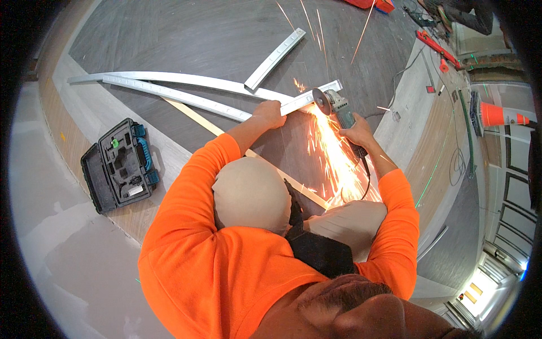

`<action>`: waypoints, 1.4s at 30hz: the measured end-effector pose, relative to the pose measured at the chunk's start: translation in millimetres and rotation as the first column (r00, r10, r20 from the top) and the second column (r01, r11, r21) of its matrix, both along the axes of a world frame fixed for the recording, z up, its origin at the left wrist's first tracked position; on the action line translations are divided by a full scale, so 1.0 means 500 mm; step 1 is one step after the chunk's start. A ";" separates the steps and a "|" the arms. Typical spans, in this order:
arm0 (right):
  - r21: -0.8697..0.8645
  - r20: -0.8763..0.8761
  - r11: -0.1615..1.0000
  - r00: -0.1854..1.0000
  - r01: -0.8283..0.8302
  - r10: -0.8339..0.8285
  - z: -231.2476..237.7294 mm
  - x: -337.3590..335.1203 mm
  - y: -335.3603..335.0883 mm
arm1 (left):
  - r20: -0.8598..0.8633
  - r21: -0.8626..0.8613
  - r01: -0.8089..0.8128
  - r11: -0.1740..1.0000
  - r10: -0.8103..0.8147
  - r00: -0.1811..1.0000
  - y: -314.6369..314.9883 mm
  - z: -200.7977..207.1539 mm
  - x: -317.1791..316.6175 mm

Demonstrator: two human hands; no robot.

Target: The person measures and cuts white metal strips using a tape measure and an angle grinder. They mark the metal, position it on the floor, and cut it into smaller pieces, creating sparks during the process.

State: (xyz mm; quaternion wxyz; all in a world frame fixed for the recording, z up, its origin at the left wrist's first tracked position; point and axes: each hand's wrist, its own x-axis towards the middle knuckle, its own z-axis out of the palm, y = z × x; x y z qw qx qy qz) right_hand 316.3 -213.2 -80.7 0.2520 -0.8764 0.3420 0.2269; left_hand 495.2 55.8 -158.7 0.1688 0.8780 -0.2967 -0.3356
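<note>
My right hand (358,133) is wrapped round an angle grinder (343,114), its disc against a silver metal channel (297,103). A bright stream of sparks (333,152) pours from the contact back toward my right knee, and a few streaks fly away at the far side. My left hand (270,114) is closed on the channel, left of the disc. The channel's end sticks out beyond the disc to the right. More long metal channels (180,99) stretch left across the floor. A short cut piece of channel (275,59) lies just beyond.
At left sits an opened dark tool case (119,165) with blue latches. A wooden strip (197,117) runs under my arm and knee. Cables, a red tool (437,48) and an orange cone (497,114) are at right. A power cord (368,175) hangs from the grinder.
</note>
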 end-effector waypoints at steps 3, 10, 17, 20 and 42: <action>0.004 0.028 1.000 0.999 -0.016 0.016 0.019 0.006 0.013 | 0.005 -0.002 -0.004 1.000 0.004 1.000 0.003 -0.006 0.000; -0.016 0.072 1.000 0.997 -0.024 0.025 0.035 0.010 0.024 | -0.016 0.029 0.013 0.999 -0.013 1.000 0.001 0.016 0.000; 0.035 0.102 0.999 0.995 -0.019 0.016 -0.006 0.007 0.003 | -0.009 0.025 0.029 0.999 -0.028 1.000 0.001 0.010 -0.001; -0.029 0.115 0.998 0.992 -0.051 0.054 0.004 0.016 0.013 | 0.020 -0.015 0.010 1.000 -0.010 1.000 0.008 -0.004 -0.001; -0.052 0.084 0.998 0.996 -0.038 0.042 0.006 0.023 0.013 | -0.026 0.029 0.017 0.999 -0.017 1.000 0.002 0.020 -0.003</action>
